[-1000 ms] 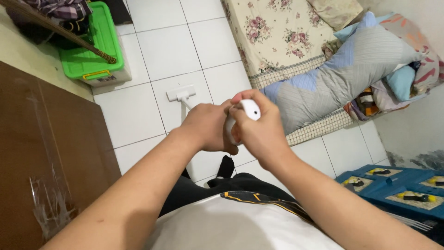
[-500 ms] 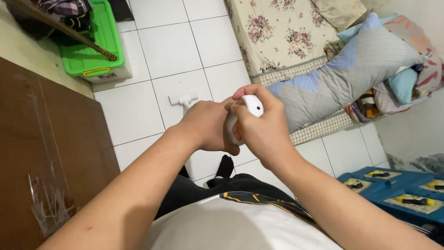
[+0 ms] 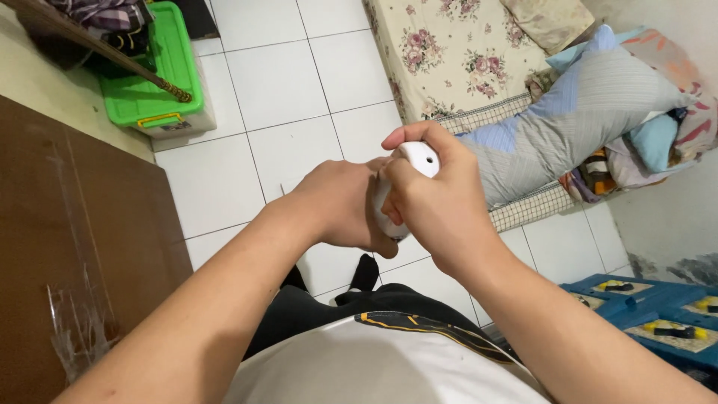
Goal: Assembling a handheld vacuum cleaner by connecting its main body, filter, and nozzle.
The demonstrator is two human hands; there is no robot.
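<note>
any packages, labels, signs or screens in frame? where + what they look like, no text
Storage box: top left on the white tiled floor, rectangular, pale body, bright green lid, yellow latch.
Label: small pale rectangle on that box's front, under the latch.
Blue crates: bottom right, flat rectangular, holding yellow-and-black items.
No signs or screens show.
Both hands, left hand and right hand, grip a white handle.

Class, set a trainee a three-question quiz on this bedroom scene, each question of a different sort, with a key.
1. True or false: both hands grip the white handle.
2. Which lies on the mattress? A) long grey and blue pillow B) green-lidded box C) blue crates
3. Fill in: the floor is covered in white ____.

Key: 1 true, the left hand and right hand close round it; 2 A; 3 tiles.
</note>
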